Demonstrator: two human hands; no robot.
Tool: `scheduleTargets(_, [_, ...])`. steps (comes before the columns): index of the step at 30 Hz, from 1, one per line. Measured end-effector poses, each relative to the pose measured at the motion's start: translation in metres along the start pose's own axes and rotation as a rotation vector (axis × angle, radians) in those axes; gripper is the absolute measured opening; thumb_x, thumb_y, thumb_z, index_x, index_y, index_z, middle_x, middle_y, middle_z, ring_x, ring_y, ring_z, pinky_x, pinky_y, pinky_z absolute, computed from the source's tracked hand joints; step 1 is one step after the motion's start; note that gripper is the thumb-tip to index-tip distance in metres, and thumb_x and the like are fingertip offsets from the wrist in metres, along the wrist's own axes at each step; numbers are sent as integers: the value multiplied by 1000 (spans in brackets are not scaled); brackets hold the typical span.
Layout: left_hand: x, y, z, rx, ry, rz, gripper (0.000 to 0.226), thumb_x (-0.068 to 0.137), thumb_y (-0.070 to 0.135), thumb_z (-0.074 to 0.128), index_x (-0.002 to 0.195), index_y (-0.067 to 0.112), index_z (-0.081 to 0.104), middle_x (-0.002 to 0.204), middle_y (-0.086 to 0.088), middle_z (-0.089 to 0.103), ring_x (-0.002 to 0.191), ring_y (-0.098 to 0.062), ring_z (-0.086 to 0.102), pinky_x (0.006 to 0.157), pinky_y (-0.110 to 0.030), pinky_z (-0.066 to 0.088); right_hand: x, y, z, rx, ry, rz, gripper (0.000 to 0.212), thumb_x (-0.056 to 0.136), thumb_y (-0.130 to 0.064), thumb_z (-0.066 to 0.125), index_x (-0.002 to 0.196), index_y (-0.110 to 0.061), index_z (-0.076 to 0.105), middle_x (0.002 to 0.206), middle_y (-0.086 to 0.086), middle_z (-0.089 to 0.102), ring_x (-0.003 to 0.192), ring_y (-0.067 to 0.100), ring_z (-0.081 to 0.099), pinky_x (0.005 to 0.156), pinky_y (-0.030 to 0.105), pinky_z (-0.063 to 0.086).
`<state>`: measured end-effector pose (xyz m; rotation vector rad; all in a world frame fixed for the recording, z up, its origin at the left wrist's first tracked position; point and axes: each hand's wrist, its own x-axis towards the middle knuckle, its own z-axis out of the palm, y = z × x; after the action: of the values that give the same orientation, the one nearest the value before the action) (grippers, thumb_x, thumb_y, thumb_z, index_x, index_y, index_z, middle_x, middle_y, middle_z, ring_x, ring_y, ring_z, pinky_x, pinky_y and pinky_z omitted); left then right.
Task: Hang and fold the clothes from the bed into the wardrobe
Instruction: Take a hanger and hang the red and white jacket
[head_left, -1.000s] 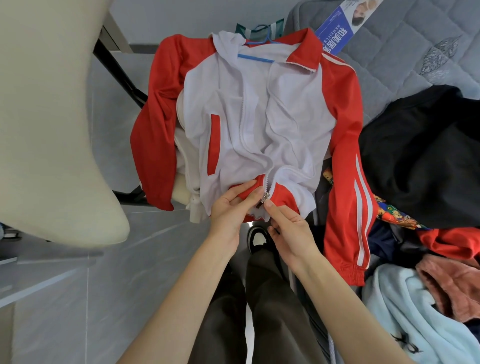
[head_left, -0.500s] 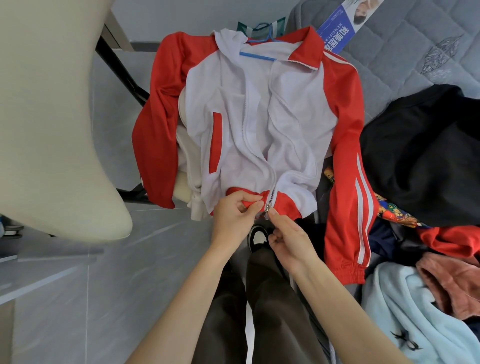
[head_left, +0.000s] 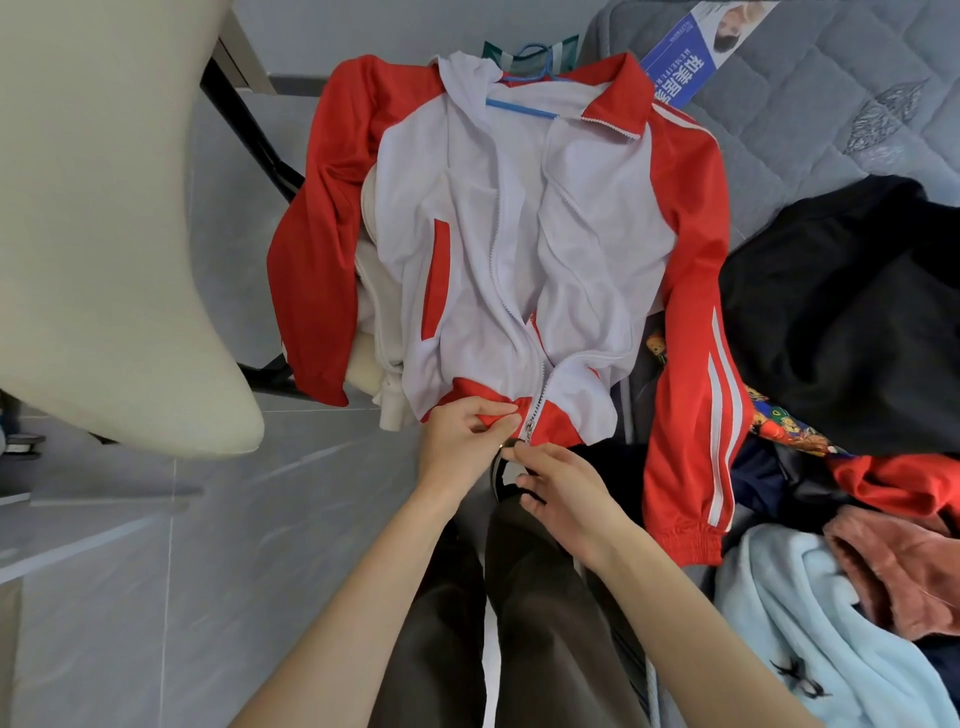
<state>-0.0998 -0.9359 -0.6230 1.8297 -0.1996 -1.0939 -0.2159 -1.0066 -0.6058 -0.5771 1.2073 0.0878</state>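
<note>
**Jacket at the bed's edge, both hands at its hem**

The grey quilted bed (head_left: 831, 130) fills the upper right. Its near part lies under a heap of clothes: a black garment (head_left: 841, 312), a pale blue fleece (head_left: 810, 623) at the lower right corner, a pink plush piece (head_left: 898, 566) and a red garment (head_left: 893, 478) between them. On the left a cream chair (head_left: 104, 234) curves in, its rounded edge ending near the jacket's hanging sleeve. The grey tiled floor (head_left: 208, 571) shows bare between chair and person, the one open stretch in view.

The red and white jacket (head_left: 519, 234) lies front up at the bed's left edge, collar away from the person, on a blue hanger (head_left: 519, 106) that shows in the open neck. The sleeve on the person's left drops off the edge toward the floor. The other sleeve runs down along the clothes heap, its cuff touching the blue fleece. The front is open from the collar down to just above the hem.

The left hand (head_left: 462, 447) pinches the red hem band just left of the zip (head_left: 531, 415), with fingers curled round the cloth. The right hand (head_left: 566, 493) meets it from below and pinches the zip's bottom end between thumb and forefinger, the other fingers loose. The two hands are nearly touching, right at the hem's near edge above the person's legs.
</note>
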Motion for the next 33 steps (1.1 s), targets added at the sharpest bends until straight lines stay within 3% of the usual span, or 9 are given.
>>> scheduleTargets(2, [-1,0,-3,17,-5,0,15,82,17,74,88,30,72,86,14,73,81,4,67,70,-8,50,-4,-2,-1,-105,47,-40,19,87,-15,68,102,-6,63,93,3,74,60,5,57,56,17,45])
scheduleTargets(5, [-1,-3,-7,43,-11,-19,14,82,19,74,89,31,72,89,14,73,83,2,66,74,-13,51,-5,-9,-5,-320,143,-205,18,88,-16,67,101,-15,54,89,2,75,58,4,61,56,16,47])
scheduleTargets(12, [-5,-8,-7,-186,-9,-178,13,83,12,72,96,16,71,100,-5,72,93,-17,70,83,-34,58,8,-16,-9,-968,114,-602,26,79,-15,76,99,-21,60,86,-7,65,75,0,60,69,9,47])
scheduleTargets(18, [-8,-10,-8,-252,-10,-177,11,85,7,69,95,14,69,95,-9,72,85,-16,72,73,-25,58,15,-23,-15,-1096,24,-713,11,83,-19,74,83,-22,64,90,-10,59,78,3,58,74,10,45])
scheduleTargets(21, [-8,-11,-7,-165,12,-102,15,85,8,70,90,22,69,97,-6,72,89,-17,70,80,-33,58,11,-30,-17,-1129,3,-731,4,87,-17,71,83,-19,70,82,-13,69,77,3,64,76,17,51])
scheduleTargets(24, [-8,-15,-5,-86,33,-50,20,85,8,69,87,27,68,96,-4,71,91,-20,69,84,-43,57,6,-40,-14,-1332,41,-855,8,88,-18,70,87,-13,76,82,-4,73,74,8,65,74,23,51])
scheduleTargets(28, [-10,-23,-1,-21,69,-36,22,85,11,70,86,33,66,94,4,69,88,-15,67,81,-41,58,5,-60,-7,-1526,76,-943,13,89,-12,65,84,-15,78,78,3,68,69,14,57,64,25,40])
scheduleTargets(30, [-15,-29,-3,32,77,-25,25,85,12,69,85,36,64,93,7,68,87,-10,66,81,-33,58,10,-78,-5,-1565,158,-938,15,88,-10,63,79,-11,76,73,8,61,68,24,58,61,33,39])
scheduleTargets(33, [-24,-42,-12,76,121,-60,28,84,8,68,81,35,64,92,5,69,86,-11,66,79,-30,57,19,-120,-8,-1447,385,-1040,12,85,-9,67,80,-12,77,67,10,56,58,26,53,56,29,28])
